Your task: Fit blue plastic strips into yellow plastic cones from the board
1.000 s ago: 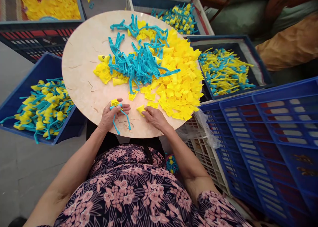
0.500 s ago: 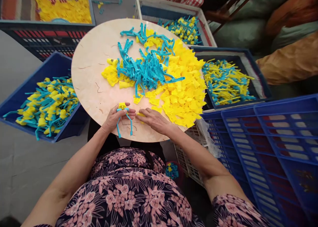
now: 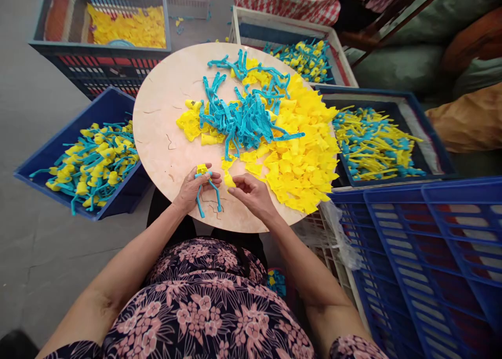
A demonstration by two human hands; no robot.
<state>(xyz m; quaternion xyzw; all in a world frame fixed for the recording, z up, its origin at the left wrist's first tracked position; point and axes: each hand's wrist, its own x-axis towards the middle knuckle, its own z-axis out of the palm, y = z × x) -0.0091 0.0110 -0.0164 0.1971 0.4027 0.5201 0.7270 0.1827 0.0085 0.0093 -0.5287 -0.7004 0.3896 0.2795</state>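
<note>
At the near edge of a round beige table, my left hand is closed on a blue plastic strap piece with a yellow cap on top; its two legs hang down over the table. My right hand pinches a single yellow plastic piece just right of the left hand. A tangle of blue strap pieces lies on the middle of the table over a wide heap of yellow pieces.
A blue crate of joined blue-and-yellow parts stands at the left. Another such crate is at the right, and a white one behind the table. A crate of yellow pieces is at the far left. Stacked blue crates fill the near right.
My right hand has lifted a yellow piece off the table and brought it close to the left hand. The left hand keeps its hold on the blue strap piece. The view shifted.
</note>
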